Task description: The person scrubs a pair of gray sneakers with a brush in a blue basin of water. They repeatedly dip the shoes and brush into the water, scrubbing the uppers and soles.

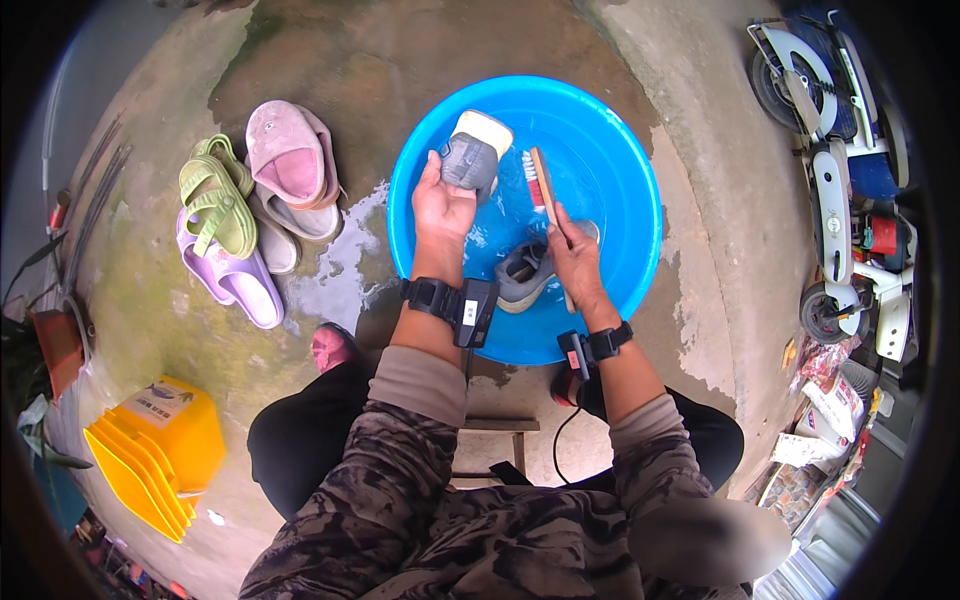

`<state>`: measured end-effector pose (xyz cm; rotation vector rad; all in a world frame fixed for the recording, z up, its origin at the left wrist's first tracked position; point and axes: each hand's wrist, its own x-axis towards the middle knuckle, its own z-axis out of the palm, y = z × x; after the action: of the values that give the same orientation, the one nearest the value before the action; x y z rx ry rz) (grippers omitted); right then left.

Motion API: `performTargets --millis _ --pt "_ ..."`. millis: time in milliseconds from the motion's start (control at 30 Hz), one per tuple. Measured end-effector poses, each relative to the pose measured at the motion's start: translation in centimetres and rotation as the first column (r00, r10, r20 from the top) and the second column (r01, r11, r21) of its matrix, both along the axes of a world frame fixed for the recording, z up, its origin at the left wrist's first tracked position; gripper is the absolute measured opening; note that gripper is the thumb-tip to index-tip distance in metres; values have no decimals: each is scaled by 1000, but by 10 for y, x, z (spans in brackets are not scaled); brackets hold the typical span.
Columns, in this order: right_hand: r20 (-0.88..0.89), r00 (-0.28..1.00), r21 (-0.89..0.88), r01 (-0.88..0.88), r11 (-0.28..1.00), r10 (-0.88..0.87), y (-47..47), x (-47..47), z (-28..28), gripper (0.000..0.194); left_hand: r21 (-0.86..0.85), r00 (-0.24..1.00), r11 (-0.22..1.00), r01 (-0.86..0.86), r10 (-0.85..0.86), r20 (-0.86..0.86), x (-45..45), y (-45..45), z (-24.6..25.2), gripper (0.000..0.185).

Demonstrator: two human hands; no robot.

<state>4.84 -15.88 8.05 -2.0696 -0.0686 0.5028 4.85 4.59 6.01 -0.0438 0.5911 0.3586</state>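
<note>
A blue plastic basin [626,247] with water in it stands on the ground before me. My left hand [444,208] holds a grey shoe [471,156] with a pale sole over the basin's left part, palm turned up beneath it. In my right hand [576,251] is a wooden-handled scrubbing brush [541,180], its white and red bristles facing left toward the shoe, apart from it. A second grey shoe [523,274] lies low in the basin, partly hidden behind my right hand. Each wrist wears a black strapped device.
Left of the basin lie pink slippers [289,150], green sandals [219,206] and a lilac slipper [244,277] on wet concrete. Stacked yellow plastic containers [161,450] stand at lower left. At right are a white scooter [832,217] and assorted bags [832,409]. A wooden stool [499,426] shows below me.
</note>
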Motion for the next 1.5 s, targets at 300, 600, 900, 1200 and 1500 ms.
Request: performTargets --millis 300,600,900,1200,1500 --pt "552 694 -336 -321 885 462 23 -27 38 56 103 996 991 87 -88 8 2 -18 -1 23" --pt "460 769 -429 -245 869 444 -43 -41 20 55 170 984 978 122 -142 108 -2 -3 10 29" --pt "184 963 -492 -82 867 196 -22 34 -53 41 536 842 702 469 -538 -32 -17 -2 19 50" --pt "-5 1000 -103 23 994 -24 -31 3 2 42 633 770 559 535 -631 -94 -16 -3 12 54" --pt "427 836 -315 -220 923 345 -8 -39 83 50 677 736 484 554 -665 -126 -17 -18 5 62"
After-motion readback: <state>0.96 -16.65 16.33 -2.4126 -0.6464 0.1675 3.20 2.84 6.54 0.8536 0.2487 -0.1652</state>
